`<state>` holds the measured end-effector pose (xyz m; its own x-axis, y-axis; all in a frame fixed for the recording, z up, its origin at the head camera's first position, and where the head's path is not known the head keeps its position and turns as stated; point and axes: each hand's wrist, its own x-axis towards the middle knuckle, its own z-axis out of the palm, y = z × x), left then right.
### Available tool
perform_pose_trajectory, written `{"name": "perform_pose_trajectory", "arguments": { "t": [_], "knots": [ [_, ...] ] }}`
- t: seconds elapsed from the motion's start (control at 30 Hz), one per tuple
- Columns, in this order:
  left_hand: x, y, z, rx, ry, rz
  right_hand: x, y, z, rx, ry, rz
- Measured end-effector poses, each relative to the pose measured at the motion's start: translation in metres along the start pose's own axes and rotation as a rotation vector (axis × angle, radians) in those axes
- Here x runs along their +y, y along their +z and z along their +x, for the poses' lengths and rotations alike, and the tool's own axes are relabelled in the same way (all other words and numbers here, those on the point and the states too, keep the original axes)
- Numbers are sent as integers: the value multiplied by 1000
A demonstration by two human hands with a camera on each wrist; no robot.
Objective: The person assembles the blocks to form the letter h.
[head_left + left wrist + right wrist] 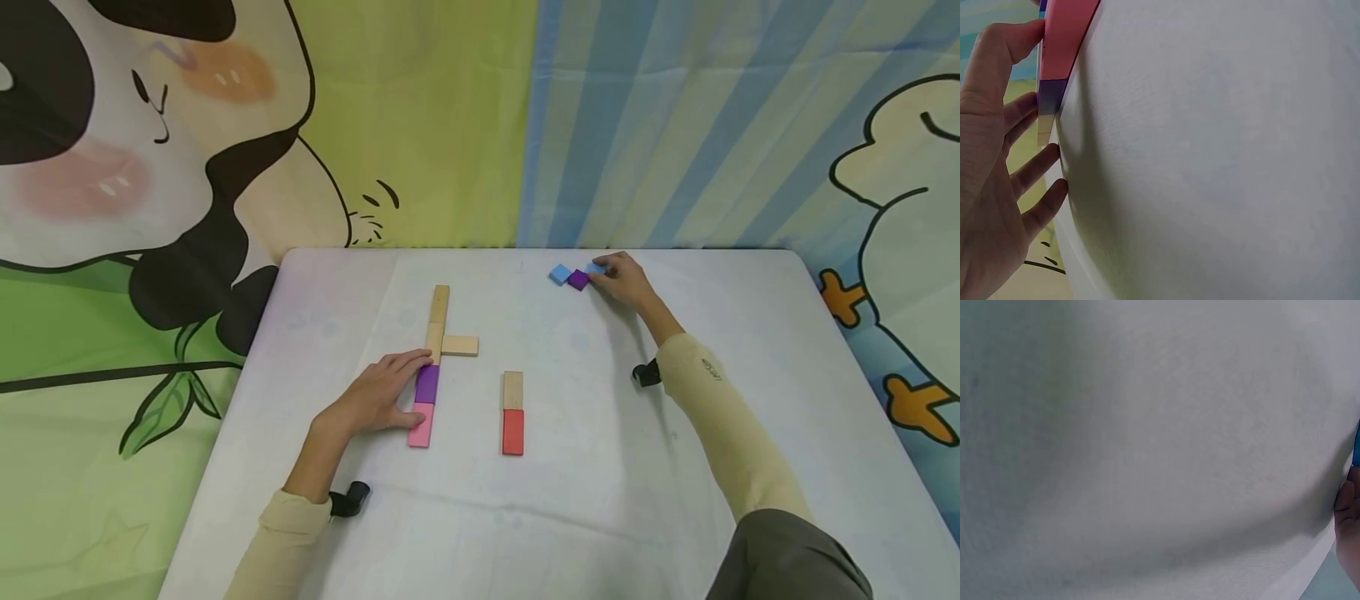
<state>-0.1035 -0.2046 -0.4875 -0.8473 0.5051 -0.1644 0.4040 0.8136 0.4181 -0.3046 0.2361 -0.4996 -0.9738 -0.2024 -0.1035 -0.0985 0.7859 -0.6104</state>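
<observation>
In the head view my left hand (382,390) reaches over a column of blocks. Its thumb rests on the pink block (421,427), and a fingertip touches near where the purple block (427,384) meets a plain wooden block (434,337). The left wrist view shows these fingers fairly straight along the pink block (1069,44). At the far side, my right hand (624,280) pinches a light blue block (595,268), partly hidden by the fingers. Beside it lie a small purple block (577,280) and another blue block (559,274).
Another wooden block (438,304) tops the column, and one more (460,346) juts sideways from it. Right of these, a wooden block (513,390) and a red block (513,432) lie end to end. The white table (585,500) meets patterned curtains at the back.
</observation>
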Motion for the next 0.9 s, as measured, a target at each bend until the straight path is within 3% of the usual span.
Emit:
{"name": "perform_pose_trajectory", "arguments": {
  "t": [0.4,0.7,0.8,0.9],
  "knots": [
    [0,1,0,-5,-9,0,8,0,-3,17,-46,-78],
    [0,0,0,-2,-1,-2,7,-12,-6,-107,10,-29],
    [1,-1,0,-3,-2,-2,11,-12,-9,-87,-21,-16],
    [1,-1,0,-4,-3,-4,15,-10,-11,-12,-32,22]
  ]
}}
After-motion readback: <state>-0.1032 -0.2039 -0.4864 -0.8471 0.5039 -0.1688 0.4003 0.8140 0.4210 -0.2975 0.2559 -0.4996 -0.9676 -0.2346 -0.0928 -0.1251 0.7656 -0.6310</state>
